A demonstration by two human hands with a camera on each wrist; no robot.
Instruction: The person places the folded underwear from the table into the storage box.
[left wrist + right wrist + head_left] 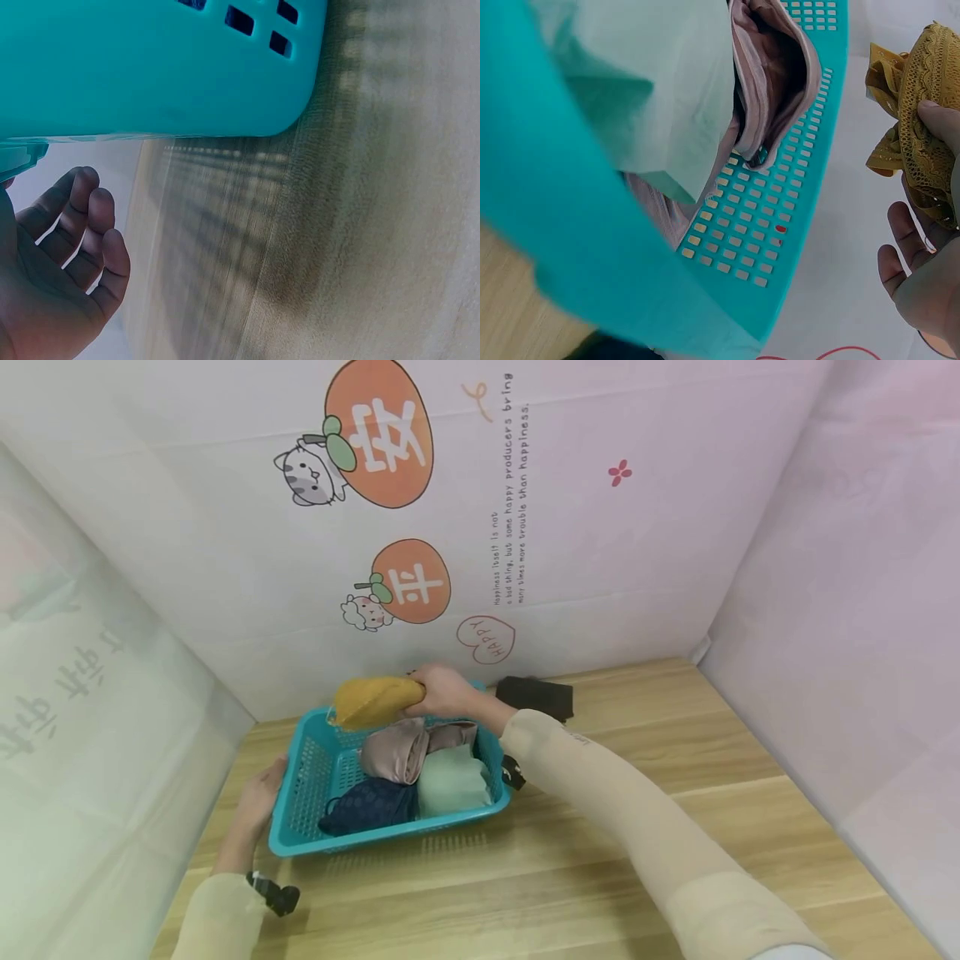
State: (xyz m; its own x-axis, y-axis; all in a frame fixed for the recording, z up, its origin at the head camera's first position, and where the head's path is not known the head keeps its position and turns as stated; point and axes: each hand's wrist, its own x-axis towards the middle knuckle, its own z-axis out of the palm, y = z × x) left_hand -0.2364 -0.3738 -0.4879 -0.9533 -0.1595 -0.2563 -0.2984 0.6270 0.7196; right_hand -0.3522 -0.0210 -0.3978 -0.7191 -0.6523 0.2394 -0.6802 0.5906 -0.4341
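A mustard-yellow folded bra with lace trim [922,112] is pinched between the thumb and fingers of my right hand [444,692]. It is above the back rim of a turquoise perforated basket [390,837]. Inside the basket lie a mauve satin bra [393,752], a navy folded bra [371,806] and a mint-green folded garment [453,783]. My left hand [258,797] is at the basket's left side. In the left wrist view its fingers [101,210] are loosely bent beneath the rim, apart from the wall; the thumb is mostly hidden.
On the wooden table [510,893], a black folded item [534,697] lies behind the basket's right corner, against the back wall. Printed white cloth [570,552] covers the walls at the back and both sides.
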